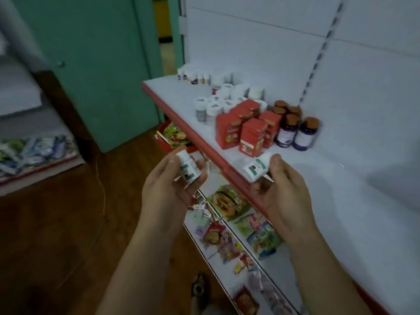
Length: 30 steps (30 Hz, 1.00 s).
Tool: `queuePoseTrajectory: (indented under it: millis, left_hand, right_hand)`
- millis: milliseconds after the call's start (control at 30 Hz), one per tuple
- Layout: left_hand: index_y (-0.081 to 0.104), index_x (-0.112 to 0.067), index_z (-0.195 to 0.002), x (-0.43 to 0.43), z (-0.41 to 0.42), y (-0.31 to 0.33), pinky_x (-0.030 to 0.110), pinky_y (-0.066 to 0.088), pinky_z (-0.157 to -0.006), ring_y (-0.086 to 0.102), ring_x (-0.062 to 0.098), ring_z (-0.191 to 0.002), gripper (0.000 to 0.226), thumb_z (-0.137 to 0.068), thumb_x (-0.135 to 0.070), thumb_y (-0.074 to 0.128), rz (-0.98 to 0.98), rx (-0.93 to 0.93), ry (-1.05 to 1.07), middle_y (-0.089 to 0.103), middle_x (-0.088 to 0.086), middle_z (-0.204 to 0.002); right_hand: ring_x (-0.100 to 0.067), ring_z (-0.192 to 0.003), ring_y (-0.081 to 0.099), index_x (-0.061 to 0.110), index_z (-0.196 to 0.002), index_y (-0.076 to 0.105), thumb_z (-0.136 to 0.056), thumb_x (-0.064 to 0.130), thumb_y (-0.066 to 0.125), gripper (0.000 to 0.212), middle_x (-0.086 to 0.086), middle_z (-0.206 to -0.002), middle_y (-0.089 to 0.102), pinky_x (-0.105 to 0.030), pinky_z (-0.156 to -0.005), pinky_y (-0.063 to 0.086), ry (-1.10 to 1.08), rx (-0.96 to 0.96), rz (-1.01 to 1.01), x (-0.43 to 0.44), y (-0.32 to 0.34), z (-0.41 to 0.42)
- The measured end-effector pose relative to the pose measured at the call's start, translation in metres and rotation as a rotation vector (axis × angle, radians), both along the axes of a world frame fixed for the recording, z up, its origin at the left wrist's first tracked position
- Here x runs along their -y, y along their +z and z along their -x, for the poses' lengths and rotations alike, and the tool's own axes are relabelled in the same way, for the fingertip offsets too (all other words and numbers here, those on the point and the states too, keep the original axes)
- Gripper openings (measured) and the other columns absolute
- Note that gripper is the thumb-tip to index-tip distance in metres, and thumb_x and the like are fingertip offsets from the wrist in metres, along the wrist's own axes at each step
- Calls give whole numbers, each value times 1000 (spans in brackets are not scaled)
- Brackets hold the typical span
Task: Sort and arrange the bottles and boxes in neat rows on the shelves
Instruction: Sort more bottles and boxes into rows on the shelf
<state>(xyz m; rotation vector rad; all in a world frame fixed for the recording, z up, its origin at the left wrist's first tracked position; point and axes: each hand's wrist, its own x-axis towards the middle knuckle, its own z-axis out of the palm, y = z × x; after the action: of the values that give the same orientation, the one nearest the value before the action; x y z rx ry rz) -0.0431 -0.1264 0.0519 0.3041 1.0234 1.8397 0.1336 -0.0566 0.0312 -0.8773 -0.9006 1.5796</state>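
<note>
Left hand (169,178) grips one white pill bottle (187,168) upright; right hand (281,189) grips another, tilted (255,168), over the shelf's red edge (204,142).

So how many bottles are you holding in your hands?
2. One white green-labelled bottle is in the left hand, the second bottle in the right hand over the shelf edge. No others seem hidden in the hands.

Two held white bottles, left bottle (188,169) and right bottle (255,168), about five red boxes (251,137), five brown-capped purple bottles (304,135), white-capped jars (213,109) behind them, too blurred to count
</note>
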Motion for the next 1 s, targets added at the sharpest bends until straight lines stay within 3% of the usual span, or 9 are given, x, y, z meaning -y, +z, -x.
queuePoseTrajectory:
  millis: [133,300,433,600,733,833,933,1000]
  left_hand:
    - [68,-9,-116,-55,107,9,33,61,-72,72,29,-106,25,-107,-18,47,51,-12,148,77,10,-100]
    - [71,-17,-118,-132,221,15,38,57,-88,68,23,-111,26,-106,-23,48,85,-60,236,74,7,-111]
    - [71,-26,-117,-213,293,-2,29,51,-78,61,20,-104,26,-107,-25,48,86,-186,193,69,8,-125]
    - [70,-18,-110,-328,383,-37,26,55,-68,66,13,-88,21,-106,-18,50,-3,-215,14,71,4,-106]
    - [68,-12,-113,-440,459,-47,26,56,-64,69,14,-85,19,-104,-15,52,13,-254,-239,74,6,-104]
    - [67,-13,-114,-505,497,-45,28,58,-69,73,17,-93,15,-102,-16,57,81,-370,-406,76,4,-106]
    - [65,-15,-110,-564,511,-46,31,60,-74,71,22,-100,12,-103,-12,55,117,-467,-608,76,3,-104]
    - [64,-17,-103,-599,507,-49,33,60,-73,71,24,-98,14,-103,-9,53,118,-512,-731,76,3,-101]
  right_hand:
    - [-18,-69,62,3,-115,64,-90,35,59,41,-9,-85,70,-32,-63,56,183,63,-95,-69,1,125]
    - [-15,-68,65,13,-112,68,-102,26,55,20,-5,-85,73,-30,-61,53,161,97,-22,-167,11,249]
    - [-20,-82,67,16,-109,71,-102,29,60,19,-11,-102,76,-44,-80,57,57,141,9,-237,1,312]
    - [-14,-78,69,19,-109,70,-104,27,56,17,-3,-97,76,-28,-70,55,-189,253,-51,-321,-28,372]
    - [-18,-79,73,9,-116,68,-102,22,60,20,-5,-96,77,-24,-70,57,-458,377,-85,-400,-43,422]
    - [-18,-77,74,6,-116,66,-101,18,62,19,-2,-88,77,-27,-71,60,-521,494,-82,-445,-37,443]
    - [-16,-76,74,10,-111,66,-99,17,65,14,2,-93,73,-37,-76,62,-478,792,-130,-488,-28,455]
    - [-11,-76,72,16,-111,66,-98,18,67,14,1,-97,70,-33,-78,60,-425,1013,-199,-512,-21,462]
